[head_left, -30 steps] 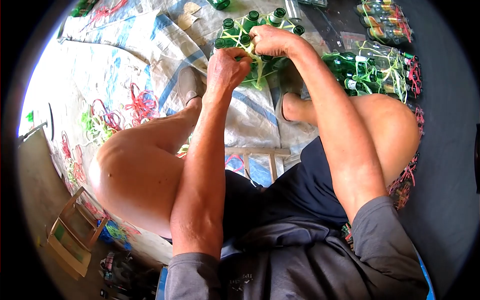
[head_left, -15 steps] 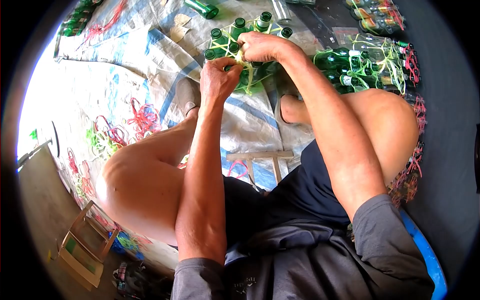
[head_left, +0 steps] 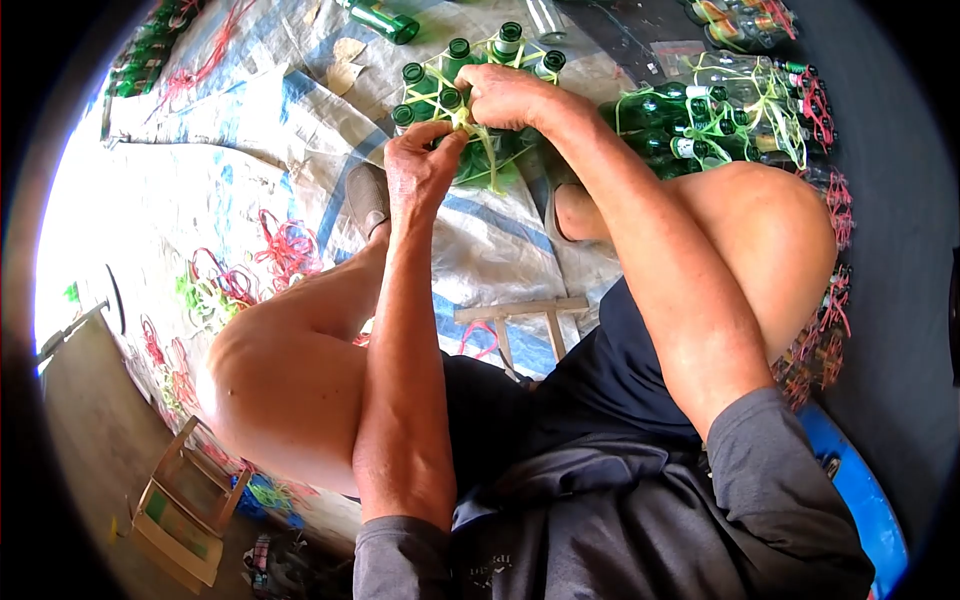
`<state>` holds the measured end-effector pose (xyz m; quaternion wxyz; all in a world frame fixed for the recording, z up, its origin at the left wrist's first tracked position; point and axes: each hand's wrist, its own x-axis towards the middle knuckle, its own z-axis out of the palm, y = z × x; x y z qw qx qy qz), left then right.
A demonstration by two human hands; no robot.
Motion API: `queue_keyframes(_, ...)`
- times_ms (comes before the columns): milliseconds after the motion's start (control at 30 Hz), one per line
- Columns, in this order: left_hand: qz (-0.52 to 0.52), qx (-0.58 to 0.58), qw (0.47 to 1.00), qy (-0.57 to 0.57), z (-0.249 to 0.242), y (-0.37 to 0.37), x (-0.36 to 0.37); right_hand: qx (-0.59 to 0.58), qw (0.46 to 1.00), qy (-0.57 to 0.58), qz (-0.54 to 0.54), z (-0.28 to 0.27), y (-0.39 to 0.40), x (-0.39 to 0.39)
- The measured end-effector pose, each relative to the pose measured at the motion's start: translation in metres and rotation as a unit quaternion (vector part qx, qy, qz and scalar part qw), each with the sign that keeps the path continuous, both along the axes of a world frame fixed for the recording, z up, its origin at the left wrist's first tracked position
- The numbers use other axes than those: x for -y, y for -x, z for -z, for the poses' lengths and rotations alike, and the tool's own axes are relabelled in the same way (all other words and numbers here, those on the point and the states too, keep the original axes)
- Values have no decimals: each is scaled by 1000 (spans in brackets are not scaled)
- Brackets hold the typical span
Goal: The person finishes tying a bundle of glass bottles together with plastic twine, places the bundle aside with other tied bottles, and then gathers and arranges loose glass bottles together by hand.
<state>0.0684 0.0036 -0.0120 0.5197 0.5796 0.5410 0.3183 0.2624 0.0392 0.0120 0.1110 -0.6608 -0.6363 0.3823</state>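
Left hand (head_left: 422, 165) and right hand (head_left: 505, 97) pinch yellow-green twine (head_left: 461, 118) between their fingers, above upright green glass bottles (head_left: 459, 58).

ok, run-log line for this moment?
left hand: fingers pinching yellow-green ties | right hand: at ties, fingers' grip partly hidden | upright green bottles: bundled in ties | lying green bottle: apart, beyond bundle

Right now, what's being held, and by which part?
The yellow-green cord, at its bunched part among the green bottles. The left hand appears to pinch it there; the right hand hides its own fingertips.
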Motion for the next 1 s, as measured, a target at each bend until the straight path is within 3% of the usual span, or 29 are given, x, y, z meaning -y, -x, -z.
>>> queue_keyframes(333,6,13,998,69,-17,2,-2,-35,983,-124,127,-13,7,48)
queue_keyframes(1000,20,40,994,97,-16,9,-9,7,965,-238,111,4,23,65)
